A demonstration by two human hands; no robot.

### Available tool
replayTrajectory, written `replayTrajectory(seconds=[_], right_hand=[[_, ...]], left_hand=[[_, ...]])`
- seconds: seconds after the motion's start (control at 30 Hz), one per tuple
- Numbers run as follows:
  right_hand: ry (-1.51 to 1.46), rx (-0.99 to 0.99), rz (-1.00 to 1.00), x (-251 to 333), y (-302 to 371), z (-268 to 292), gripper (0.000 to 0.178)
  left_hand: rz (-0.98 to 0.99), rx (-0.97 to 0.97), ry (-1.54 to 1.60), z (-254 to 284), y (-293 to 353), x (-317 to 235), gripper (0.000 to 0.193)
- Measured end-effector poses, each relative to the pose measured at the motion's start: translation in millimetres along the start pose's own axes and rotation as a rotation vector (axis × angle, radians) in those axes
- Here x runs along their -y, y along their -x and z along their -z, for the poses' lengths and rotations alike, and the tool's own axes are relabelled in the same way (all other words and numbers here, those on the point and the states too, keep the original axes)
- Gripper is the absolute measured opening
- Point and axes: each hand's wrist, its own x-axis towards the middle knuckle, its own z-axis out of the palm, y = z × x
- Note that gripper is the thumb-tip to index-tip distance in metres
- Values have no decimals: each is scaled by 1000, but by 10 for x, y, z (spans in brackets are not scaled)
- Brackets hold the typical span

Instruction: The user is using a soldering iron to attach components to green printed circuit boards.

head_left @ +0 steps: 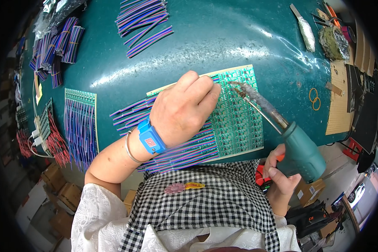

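Ok so the left hand point(182, 105) is curled over the upper part of the circuit board point(239, 117), fingers bent in close together, but the fingertips are tucked out of sight so I can't tell if they've got a wire pinched or not. The right hand point(281, 175), just off the board's lower right corner, has its grip closed around a green soldering gun point(304, 153), a finger up by the orange trigger. The gun's tip point(241, 90) hangs over the upper part of the board; can't say if it's touching. My read: wires are getting soldered on, and the next move calls for a wire end held still on its spot with the tip brought to it. Blue and pink wires point(180, 154) run over the board's left half and out past its left edge. Further out on the green desk point(214, 25) there's a loose wire pile point(143, 19) above the board, a smaller board point(80, 96) left of it, tied bundles point(67, 42) up and left, and rubber bands point(314, 100) off to the right
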Motion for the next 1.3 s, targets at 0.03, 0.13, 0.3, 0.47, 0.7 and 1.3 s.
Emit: replayTrajectory(seconds=[0.03, 0.13, 0.3, 0.47, 0.7, 1.3], right_hand=[[-45, -25, -21, 68, -18, -50, 53], [-99, -73, -31, 108, -42, -100, 60], [-106, -54, -15, 124, -84, -101, 62], [-105, -83, 37, 159, -56, -86, 62], [-118, -57, 96, 120, -87, -42, 61], [-125, -9, 113, 70, -22, 27, 59]], left_hand=[[0, 5, -3, 0, -1, -1, 37], [-2, 14, -11, 5, -9, -4, 37], [17, 24, -40, 45, -8, -11, 35], [115, 119, -76, 333, -58, -54, 23], [217, -159, -261, 534, -218, 652, 10], [459, -172, -9, 263, -140, 854, 14]])
